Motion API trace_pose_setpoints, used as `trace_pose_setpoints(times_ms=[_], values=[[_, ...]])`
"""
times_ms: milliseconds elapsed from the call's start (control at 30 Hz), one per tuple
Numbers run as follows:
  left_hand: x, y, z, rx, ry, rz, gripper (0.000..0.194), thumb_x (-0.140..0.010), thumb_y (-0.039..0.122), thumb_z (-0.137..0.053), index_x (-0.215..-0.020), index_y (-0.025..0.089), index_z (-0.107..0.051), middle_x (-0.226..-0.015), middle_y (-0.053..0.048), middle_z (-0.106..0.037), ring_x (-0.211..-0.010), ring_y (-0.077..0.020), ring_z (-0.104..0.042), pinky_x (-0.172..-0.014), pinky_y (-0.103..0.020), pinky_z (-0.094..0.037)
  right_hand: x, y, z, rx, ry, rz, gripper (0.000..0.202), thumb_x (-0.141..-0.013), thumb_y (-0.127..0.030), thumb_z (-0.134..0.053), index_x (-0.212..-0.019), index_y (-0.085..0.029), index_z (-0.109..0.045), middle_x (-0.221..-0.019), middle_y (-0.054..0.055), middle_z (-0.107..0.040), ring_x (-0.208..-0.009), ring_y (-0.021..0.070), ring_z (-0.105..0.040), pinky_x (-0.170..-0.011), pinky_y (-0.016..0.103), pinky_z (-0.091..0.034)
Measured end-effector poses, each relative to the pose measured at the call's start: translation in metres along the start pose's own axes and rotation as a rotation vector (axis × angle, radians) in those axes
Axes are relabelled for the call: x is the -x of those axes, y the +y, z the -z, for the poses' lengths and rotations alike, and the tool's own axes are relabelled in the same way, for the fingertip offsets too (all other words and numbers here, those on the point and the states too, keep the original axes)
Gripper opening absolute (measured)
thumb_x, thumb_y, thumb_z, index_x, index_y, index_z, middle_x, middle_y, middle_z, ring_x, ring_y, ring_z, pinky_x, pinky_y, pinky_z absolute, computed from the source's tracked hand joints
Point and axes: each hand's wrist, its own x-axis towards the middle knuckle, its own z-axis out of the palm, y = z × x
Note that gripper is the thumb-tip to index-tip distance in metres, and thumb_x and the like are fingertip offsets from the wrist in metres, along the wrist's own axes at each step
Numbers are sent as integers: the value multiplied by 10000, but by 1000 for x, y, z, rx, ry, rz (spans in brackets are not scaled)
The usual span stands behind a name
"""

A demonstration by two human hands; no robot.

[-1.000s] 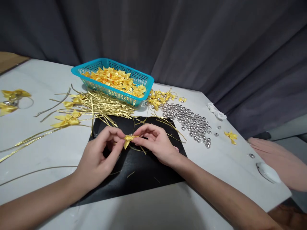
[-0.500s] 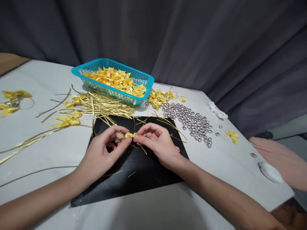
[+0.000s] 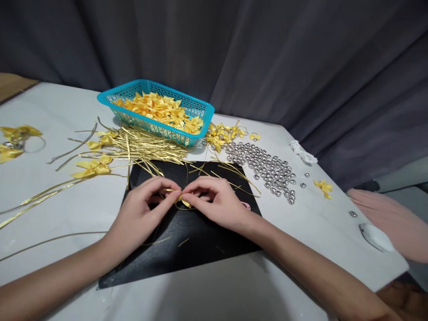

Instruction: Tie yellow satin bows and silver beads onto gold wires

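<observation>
Black and flat, a mat (image 3: 187, 245) lies on a white table (image 3: 200, 294), with a few thin gold scraps (image 3: 183, 242) on its near half. Well to the right of the mat, near the table's edge, sits a white computer mouse (image 3: 376, 237), and beyond that edge hangs pink cloth (image 3: 388, 218).

Over the middle of the mat the left hand (image 3: 143, 205) and the right hand (image 3: 214, 200) meet, almost touching. Each is nearly closed, thumb pressed to fingers, pinching a small yellow bow (image 3: 186, 203) with thin gold wire about it; the fingertips hide most of the bow. A pink object (image 3: 246, 205), partly covered by the right wrist, is at the mat's right side.

Left of the mat, long gold strands (image 3: 43, 196) and two bows with tails (image 3: 92, 168) lie on the table; farther left is a cluster of bows (image 3: 20, 133). Right of the mat are a single bow (image 3: 323, 188), a spread of silver beads (image 3: 267, 165) and crumpled white paper (image 3: 302, 153).

Just past the mat's far edge lies a heap of gold ties (image 3: 154, 147), with a blue basket (image 3: 147, 119) of yellow bows behind it. A pile of beaded bows (image 3: 219, 136) sits beside the basket. Farthest from the mat hangs a dark grey curtain (image 3: 200, 44).
</observation>
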Motion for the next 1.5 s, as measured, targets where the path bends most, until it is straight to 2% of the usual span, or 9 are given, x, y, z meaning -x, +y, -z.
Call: trace_pose_setpoints(times_ms=[167,467,700,867,1033,1233,1333,1400,1500], values=[[0,1,-1,21,-53,6,180,-807,394,-629,-803,221,-679,-781,6,-680,-721,-148,-621,-655,-225,-484,2,-1,8,331,-92,333,131,-926,-186,-507,-840,-141,-595,-789,25,-564,-714,109,-519,-681,230,-423],[0,-1,-1,-19,-81,-44,187,-844,385,-588,-853,214,-661,-842,-5,-674,-765,-149,-601,-682,-231,-476,1,-5,3,237,32,112,127,-922,-187,-423,-798,-182,-446,-762,-9,-467,-676,111,-434,-633,242,-360],[1,-2,-1,-43,-88,-44,209,-863,398,-548,-861,204,-623,-799,-3,-637,-716,-145,-580,-656,-245,-455,1,-4,6,-535,-226,-294,267,-873,-436,-564,-850,-195,-451,-598,-94,-297,-464,59,-259,-430,174,-293],[-2,-4,0,-32,-35,11,240,-859,431,-534,-860,202,-606,-801,-10,-626,-719,-155,-572,-659,-262,-448,-3,-8,19,-865,-247,-307,116,-851,-251,-574,-846,-151,-515,-651,-73,-340,-453,29,-204,-379,130,-235],[-6,-3,0,-2,19,66,268,-828,462,-560,-850,201,-618,-798,-9,-630,-705,-155,-572,-636,-256,-450,-7,-18,39,-958,-161,-311,72,-818,-169,-521,-751,-145,-514,-661,-50,-384,-441,28,-272,-362,125,-272],[-3,1,-2,45,-37,96,241,-784,441,-630,-808,202,-653,-738,5,-646,-685,-146,-597,-640,-238,-473,-9,-18,38,-707,-91,-252,102,-847,-260,-577,-847,-169,-531,-791,-28,-541,-429,21,-356,-373,150,-373],[-2,3,-2,39,-27,104,239,-766,437,-654,-785,199,-671,-718,2,-661,-661,-147,-606,-618,-238,-481,-8,-15,30,-392,80,-243,200,-830,-301,-625,-965,-188,-531,-922,-8,-564,-460,23,-417,-408,176,-410],[-1,4,-1,43,-16,110,236,-758,428,-666,-775,193,-673,-714,-5,-673,-651,-151,-616,-609,-242,-489,-6,-15,25,-202,141,-210,199,-812,-316,-655,-906,-183,-542,-833,-27,-549,-469,28,-401,-416,174,-363],[-1,4,-1,61,-24,105,221,-766,410,-671,-789,190,-673,-726,-11,-693,-663,-154,-637,-624,-245,-504,-2,-16,16,-30,18,-171,226,-784,-338,-698,-749,-163,-560,-599,-61,-474,-462,41,-342,-417,182,-260]])
